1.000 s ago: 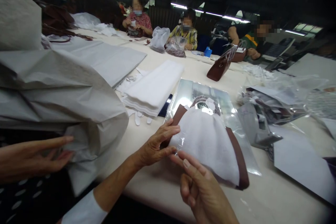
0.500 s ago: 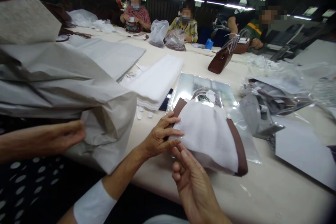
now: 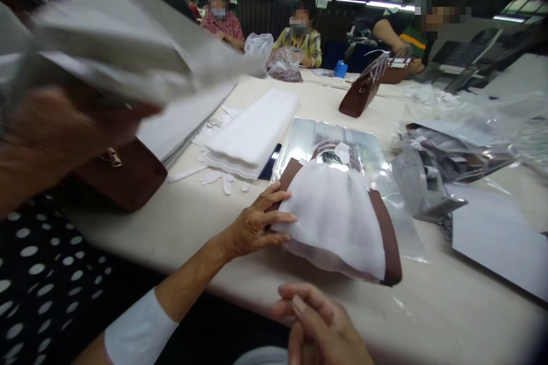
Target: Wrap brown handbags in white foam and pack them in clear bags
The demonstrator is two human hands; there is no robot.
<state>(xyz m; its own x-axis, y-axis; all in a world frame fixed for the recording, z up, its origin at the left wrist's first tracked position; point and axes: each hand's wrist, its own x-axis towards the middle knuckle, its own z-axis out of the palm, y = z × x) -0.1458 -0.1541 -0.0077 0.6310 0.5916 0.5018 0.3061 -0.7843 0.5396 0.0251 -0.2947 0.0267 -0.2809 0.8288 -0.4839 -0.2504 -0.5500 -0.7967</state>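
Note:
A brown handbag (image 3: 387, 239) lies on the table, its middle covered by a white foam sheet (image 3: 334, 217). My left hand (image 3: 257, 219) holds the bag's near left side, with its fingers spread over the sheet's edge. Lower down, apart from the bag, my right hand (image 3: 321, 325) has its thumb and fingers drawn together in a pinch; whatever may be between them cannot be made out. The bag's handles (image 3: 338, 151) point away from me over a clear plastic bag (image 3: 372, 142).
Left, a co-worker's blurred hand (image 3: 72, 137) lifts grey wrapping paper (image 3: 128, 40) above another brown handbag (image 3: 137, 174). White foam sheets (image 3: 252, 131) are stacked beyond my left hand. A grey tape dispenser (image 3: 422, 182) stands right. Several people sit or stand across the table.
My right hand has drawn back from the foam sheet's edge toward me. My left hand stays on the bag. The co-worker's grey paper has risen, exposing the brown handbag at left.

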